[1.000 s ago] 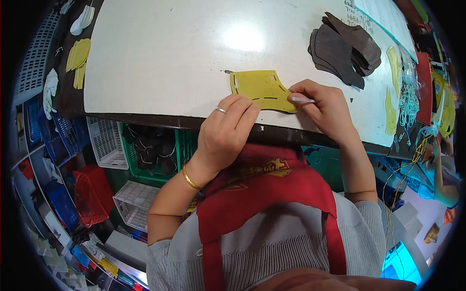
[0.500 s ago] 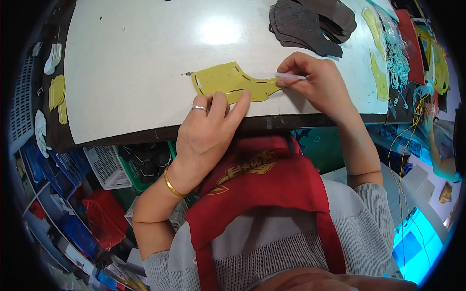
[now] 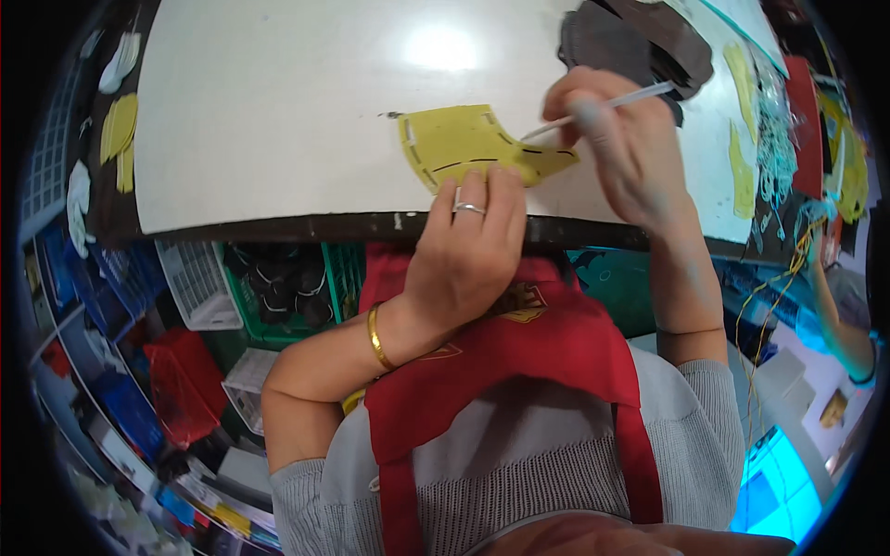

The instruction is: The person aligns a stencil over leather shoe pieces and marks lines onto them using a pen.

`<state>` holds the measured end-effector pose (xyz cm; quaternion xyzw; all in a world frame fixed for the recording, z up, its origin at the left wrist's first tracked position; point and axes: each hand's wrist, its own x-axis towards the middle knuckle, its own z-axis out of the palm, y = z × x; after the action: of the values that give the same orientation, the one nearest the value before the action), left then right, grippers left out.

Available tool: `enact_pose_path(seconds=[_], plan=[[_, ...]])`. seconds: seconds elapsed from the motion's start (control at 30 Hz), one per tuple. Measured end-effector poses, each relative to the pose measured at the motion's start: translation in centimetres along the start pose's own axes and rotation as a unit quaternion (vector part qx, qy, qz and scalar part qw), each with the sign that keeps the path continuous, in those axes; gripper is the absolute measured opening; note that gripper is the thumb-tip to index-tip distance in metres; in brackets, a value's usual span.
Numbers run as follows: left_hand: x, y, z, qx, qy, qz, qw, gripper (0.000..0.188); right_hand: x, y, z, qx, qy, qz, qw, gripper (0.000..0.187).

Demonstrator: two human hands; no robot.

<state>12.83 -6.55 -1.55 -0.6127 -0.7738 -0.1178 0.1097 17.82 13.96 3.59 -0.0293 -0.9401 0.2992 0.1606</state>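
A yellow pattern template [image 3: 454, 137] with dark slits along its edges lies near the front edge of the white table [image 3: 269, 120]. My left hand [image 3: 471, 248], a ring on one finger, rests its outstretched fingers on the template's lower edge. Closed around a thin white pen [image 3: 644, 94] is my right hand [image 3: 638, 157], held by the template's narrow right end and a little blurred. The pen's tip points down at the template's curved upper edge. What lies beneath the template I cannot tell.
Dark cut pieces [image 3: 607, 46] are stacked at the back right. Yellow templates [image 3: 740, 139] and a tangle of pale cords [image 3: 777, 134] lie at the right edge, more yellow pieces [image 3: 119, 134] at the left. Below the table stands a green crate [image 3: 343, 278]. Another person's arm [image 3: 839, 324] shows far right.
My right hand has tilted the pen up and brought its tip to the curved edge. My left fingers have shifted along the template and lie closer together. The whole view has moved slightly.
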Motion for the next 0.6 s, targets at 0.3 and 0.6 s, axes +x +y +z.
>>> enact_pose_path(seconds=[0.3,0.6], plan=[[-0.7,0.0,0.0,-0.034,-0.014,-0.009,0.999,0.043,5.1,-2.2,6.5,-0.032,-0.212,-0.126,0.969,0.028],[-0.9,0.1,0.1,-0.044,0.053,-0.017,0.997,0.044,4.8,-3.2,5.2,0.007,-0.246,-0.123,0.961,0.023]])
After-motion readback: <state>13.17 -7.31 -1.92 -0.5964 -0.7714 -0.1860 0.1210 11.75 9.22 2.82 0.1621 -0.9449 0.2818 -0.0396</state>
